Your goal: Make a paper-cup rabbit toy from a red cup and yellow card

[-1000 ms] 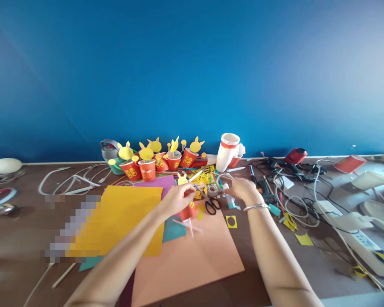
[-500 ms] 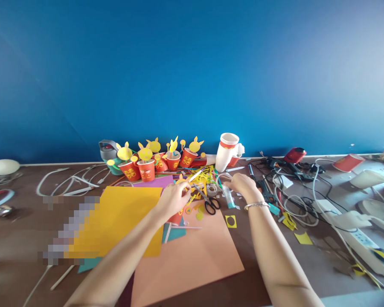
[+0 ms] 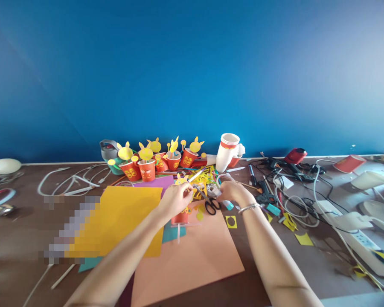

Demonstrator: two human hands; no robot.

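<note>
Brown tabletop (image 3: 25, 230) runs the full width beneath a deep blue wall (image 3: 192, 64); sheets of paper overlap across its middle, a yellow sheet (image 3: 124, 217) on the left, a salmon sheet (image 3: 185, 256) nearest the camera, a purple sheet (image 3: 153, 182) behind them. The left hand (image 3: 174, 199) is closed around a red paper cup (image 3: 181, 217), held over the far edge of the salmon sheet; a yellow bunny cutout (image 3: 181, 180) shows just above the fingers. The right hand (image 3: 232, 192) sits apart from it, fingers curled beside a tape roll (image 3: 212, 189); whether it grips anything I cannot tell. Black-handled scissors (image 3: 212, 206) lie between the two hands. Along the wall stands a row of decorated cups (image 3: 147, 166), then a stack of white cups (image 3: 225, 153); white and black cables (image 3: 294, 200) and a power strip (image 3: 355, 238) crowd the right side.
</note>
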